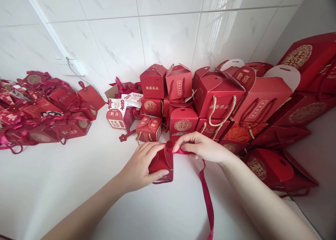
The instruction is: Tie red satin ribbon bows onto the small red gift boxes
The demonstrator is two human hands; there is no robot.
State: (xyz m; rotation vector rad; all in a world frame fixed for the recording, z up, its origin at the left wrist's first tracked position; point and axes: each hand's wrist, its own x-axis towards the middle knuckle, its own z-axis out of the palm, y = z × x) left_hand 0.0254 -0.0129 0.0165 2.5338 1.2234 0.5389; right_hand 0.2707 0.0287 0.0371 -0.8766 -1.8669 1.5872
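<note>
A small red gift box (168, 164) stands on the white tabletop in the middle, its rounded top flap upright. My left hand (143, 164) wraps round the box from the left, thumb across its near side and fingers over the top. At the flap on the right, my right hand (198, 147) pinches a dark pink ribbon (207, 194) between thumb and fingers. The ribbon's long free part hangs from behind my right hand down to the lower edge of the view.
Stacked red boxes (219, 93) with rope handles line the tiled wall from centre to right. A heap of ribboned red boxes (43, 108) lies at the left. A small box (149, 128) stands just beyond my hands. A socket strip (70, 66) sits on the wall.
</note>
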